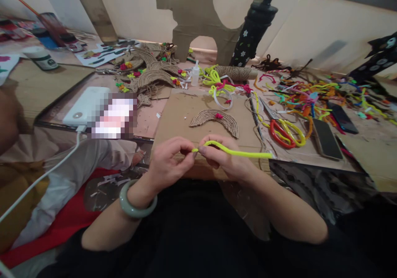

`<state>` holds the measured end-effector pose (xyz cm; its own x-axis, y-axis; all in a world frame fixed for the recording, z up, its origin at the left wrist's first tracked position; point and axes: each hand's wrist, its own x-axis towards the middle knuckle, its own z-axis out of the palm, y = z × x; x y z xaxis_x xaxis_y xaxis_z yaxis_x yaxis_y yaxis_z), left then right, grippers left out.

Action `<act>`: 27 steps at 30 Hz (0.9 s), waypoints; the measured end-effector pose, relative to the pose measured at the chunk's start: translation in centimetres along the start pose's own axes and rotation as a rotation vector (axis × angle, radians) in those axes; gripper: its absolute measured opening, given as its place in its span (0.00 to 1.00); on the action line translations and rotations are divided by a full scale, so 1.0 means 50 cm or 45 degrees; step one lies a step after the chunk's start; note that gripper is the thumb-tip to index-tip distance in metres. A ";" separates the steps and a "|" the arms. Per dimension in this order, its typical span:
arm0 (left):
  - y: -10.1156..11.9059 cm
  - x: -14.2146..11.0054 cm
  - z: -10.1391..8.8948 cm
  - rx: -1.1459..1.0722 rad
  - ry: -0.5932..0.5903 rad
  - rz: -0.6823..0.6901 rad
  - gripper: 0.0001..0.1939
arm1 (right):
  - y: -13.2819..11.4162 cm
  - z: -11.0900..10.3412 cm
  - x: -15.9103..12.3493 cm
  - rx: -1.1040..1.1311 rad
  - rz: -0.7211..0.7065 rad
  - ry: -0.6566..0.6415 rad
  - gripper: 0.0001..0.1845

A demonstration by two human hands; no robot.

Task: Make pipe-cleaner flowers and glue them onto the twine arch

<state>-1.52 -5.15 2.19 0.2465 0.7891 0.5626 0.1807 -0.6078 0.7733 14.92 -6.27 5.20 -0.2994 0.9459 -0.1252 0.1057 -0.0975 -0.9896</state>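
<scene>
My left hand (172, 160), with a green bangle (138, 199) on its wrist, pinches the short twisted end of a neon-yellow pipe cleaner (248, 154). Close beside it, my right hand (223, 158) grips the same pipe cleaner between thumb and fingers. Its long free part passes over the right hand and stretches to the right. Just beyond my hands, an arched piece of coiled twine (214, 121) with a small pink knot lies on a cardboard sheet (176, 108).
Scissors (283, 133) and a dark phone (327, 139) lie to the right, near a heap of coloured pipe cleaners (310, 98). A glue bottle (195, 73) stands behind the cardboard. On the left are a white power bank (87, 104), twine pieces (158, 73) and a seated person's arm (9, 121).
</scene>
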 end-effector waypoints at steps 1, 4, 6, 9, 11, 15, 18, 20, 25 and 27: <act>-0.002 0.001 -0.001 0.039 0.002 0.006 0.04 | 0.002 -0.001 0.002 -0.008 -0.008 -0.010 0.08; -0.007 0.000 -0.002 0.053 0.018 -0.126 0.04 | 0.005 -0.007 0.005 -0.132 -0.133 0.057 0.07; -0.008 -0.002 -0.002 0.056 0.016 -0.178 0.04 | 0.003 -0.013 0.003 -0.228 -0.226 0.153 0.07; -0.004 -0.002 -0.003 0.066 0.009 -0.197 0.03 | -0.002 -0.020 0.000 -0.299 -0.275 0.244 0.06; 0.000 -0.001 -0.003 0.065 0.003 -0.206 0.03 | -0.003 -0.020 -0.001 -0.278 -0.262 0.266 0.06; 0.006 -0.002 -0.002 0.048 -0.035 -0.228 0.03 | 0.000 -0.011 0.003 -0.138 -0.263 0.261 0.06; 0.005 -0.004 -0.001 -0.003 -0.078 -0.289 0.04 | 0.003 -0.005 0.007 -0.058 -0.266 0.192 0.04; 0.004 -0.006 0.001 -0.070 -0.070 -0.371 0.03 | 0.004 -0.003 0.008 -0.038 -0.269 0.174 0.05; -0.003 -0.008 0.006 -0.298 0.018 -0.571 0.03 | 0.012 -0.001 0.003 -0.075 -0.274 0.240 0.07; -0.008 -0.010 0.007 -0.403 0.020 -0.631 0.03 | 0.016 -0.003 0.000 -0.150 -0.339 0.211 0.06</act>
<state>-1.41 -5.34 1.51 0.1905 0.9751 0.1138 -0.0226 -0.1115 0.9935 15.16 -6.29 4.42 -0.1742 0.9717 0.1597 0.1562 0.1873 -0.9698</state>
